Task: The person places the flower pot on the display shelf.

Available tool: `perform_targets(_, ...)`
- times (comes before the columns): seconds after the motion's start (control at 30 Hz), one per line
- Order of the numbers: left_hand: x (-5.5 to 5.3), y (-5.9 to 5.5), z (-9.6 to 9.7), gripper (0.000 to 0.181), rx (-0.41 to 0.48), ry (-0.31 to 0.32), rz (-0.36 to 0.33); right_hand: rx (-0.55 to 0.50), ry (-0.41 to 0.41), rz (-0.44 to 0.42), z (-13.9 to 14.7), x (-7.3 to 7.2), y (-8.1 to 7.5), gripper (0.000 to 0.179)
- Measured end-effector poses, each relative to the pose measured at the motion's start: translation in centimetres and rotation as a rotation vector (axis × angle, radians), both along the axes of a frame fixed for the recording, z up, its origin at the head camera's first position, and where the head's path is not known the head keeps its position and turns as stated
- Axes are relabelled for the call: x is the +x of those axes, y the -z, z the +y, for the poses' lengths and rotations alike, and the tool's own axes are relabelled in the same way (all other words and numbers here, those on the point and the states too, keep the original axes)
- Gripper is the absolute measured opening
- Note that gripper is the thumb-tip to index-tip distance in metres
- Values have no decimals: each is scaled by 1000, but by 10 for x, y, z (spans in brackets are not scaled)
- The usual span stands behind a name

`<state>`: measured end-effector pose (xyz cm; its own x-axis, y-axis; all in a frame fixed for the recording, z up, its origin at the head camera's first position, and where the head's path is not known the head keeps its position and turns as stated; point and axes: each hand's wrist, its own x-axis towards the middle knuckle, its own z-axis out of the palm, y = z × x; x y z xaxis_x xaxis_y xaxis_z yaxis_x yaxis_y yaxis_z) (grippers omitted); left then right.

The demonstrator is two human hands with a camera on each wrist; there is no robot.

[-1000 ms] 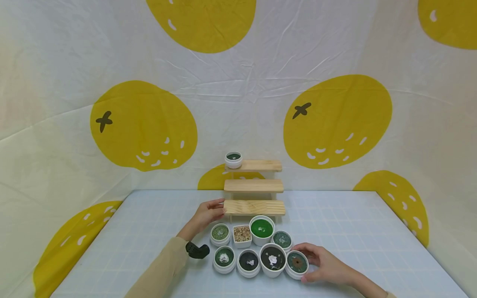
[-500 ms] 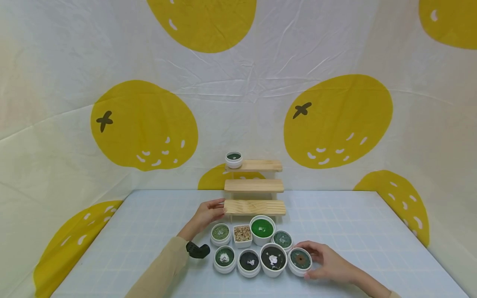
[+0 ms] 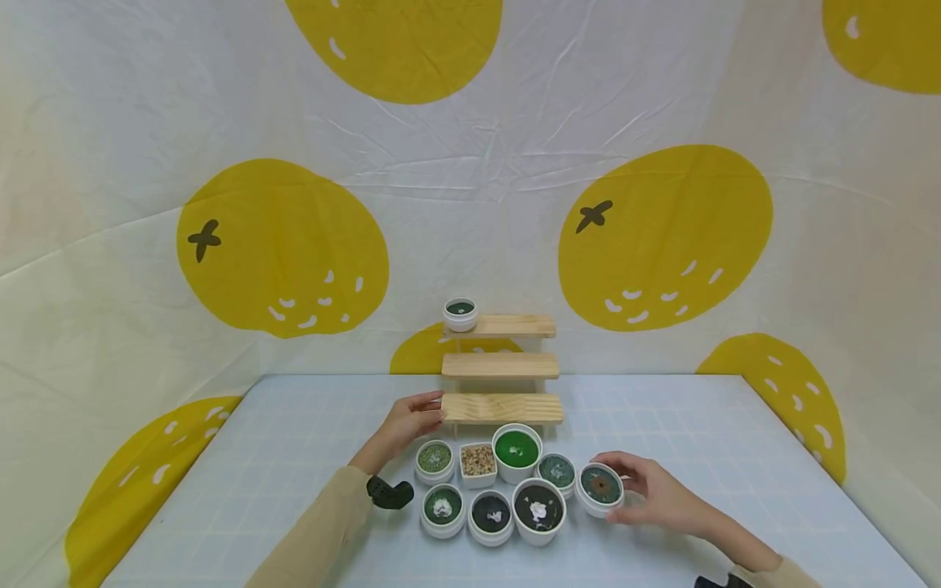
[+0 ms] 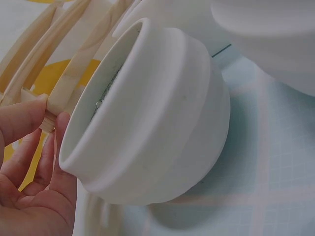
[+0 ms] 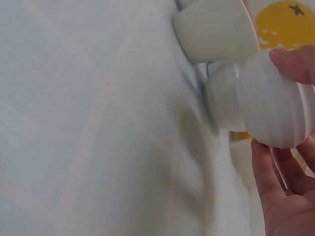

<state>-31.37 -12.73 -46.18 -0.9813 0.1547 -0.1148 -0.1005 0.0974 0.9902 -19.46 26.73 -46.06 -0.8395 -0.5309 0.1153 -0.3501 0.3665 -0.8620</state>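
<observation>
A: Locate the brown-centred pot [image 3: 600, 485].
B: From here: lower frame, right of centre, raised off the tablecloth [image 3: 742, 465], gripped by the right hand [image 3: 657, 498].
A: Left hand [image 3: 404, 425]?
B: Left of centre, pinching the lowest wooden board [image 3: 503, 408]. A green-filled pot [image 3: 517, 451] stands between both hands.

- No text, label, brand or number can be read in any view.
- White backdrop [image 3: 456, 131]: dark cross-shaped marks are printed on the left yellow fruit [image 3: 283, 257] and the right yellow fruit [image 3: 665, 245]; they form no readable lettering.
- White pots [image 4: 152, 118] and wooden stand [image 3: 501, 365]: nothing legible on their visible sides.
</observation>
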Motion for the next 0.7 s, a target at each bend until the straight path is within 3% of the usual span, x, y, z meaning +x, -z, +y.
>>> perform_targets(0.07, 2, -3, 0, 46, 4, 9, 2, 9, 17, 7, -1, -3, -3, 65)
perform_targets(0.47, -4, 6, -1, 45, 13, -16, 6, 89, 198, 40, -13, -25, -29, 67)
perform_targets(0.7, -3, 6, -2, 46, 3, -3, 0, 91, 251, 56, -22, -41, -38, 66)
